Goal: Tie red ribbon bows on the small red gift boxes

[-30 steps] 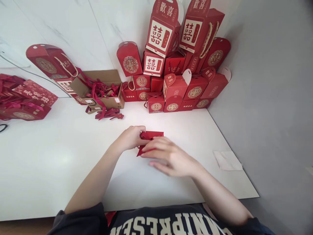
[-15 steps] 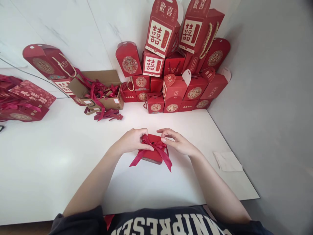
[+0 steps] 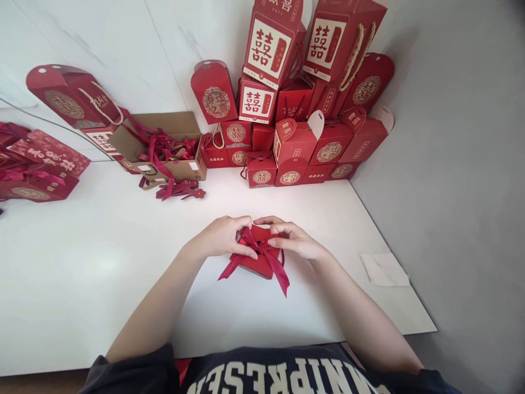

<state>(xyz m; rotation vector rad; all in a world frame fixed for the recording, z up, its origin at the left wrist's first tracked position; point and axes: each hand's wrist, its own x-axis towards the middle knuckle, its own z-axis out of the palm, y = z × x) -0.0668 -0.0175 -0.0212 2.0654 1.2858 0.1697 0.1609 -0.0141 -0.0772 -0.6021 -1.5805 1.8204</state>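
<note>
A small red gift box (image 3: 255,267) lies on the white table in front of me, with a dark pink ribbon tied in a bow (image 3: 278,268) on its top. The ribbon's two tails hang over the near side. My left hand (image 3: 221,236) is closed around the bow's left loop, thumb on top and fingers curled behind. From the right, my right hand (image 3: 300,241) pinches the right loop between thumb and bent fingers, its index finger reaching over the box's far edge. The fingers hide part of the box and both loops.
Red gift boxes (image 3: 295,148) are stacked against the wall at the back. An open cardboard box (image 3: 192,169) holds tangled ribbons, and more ribbon (image 3: 178,189) lies before it. Further red boxes (image 3: 53,189) stand at far left. A white tissue (image 3: 384,269) lies near the right edge.
My right hand has moved left and closed onto the bow's right loop. My left hand stays on the bow. The camera view has shifted slightly.
</note>
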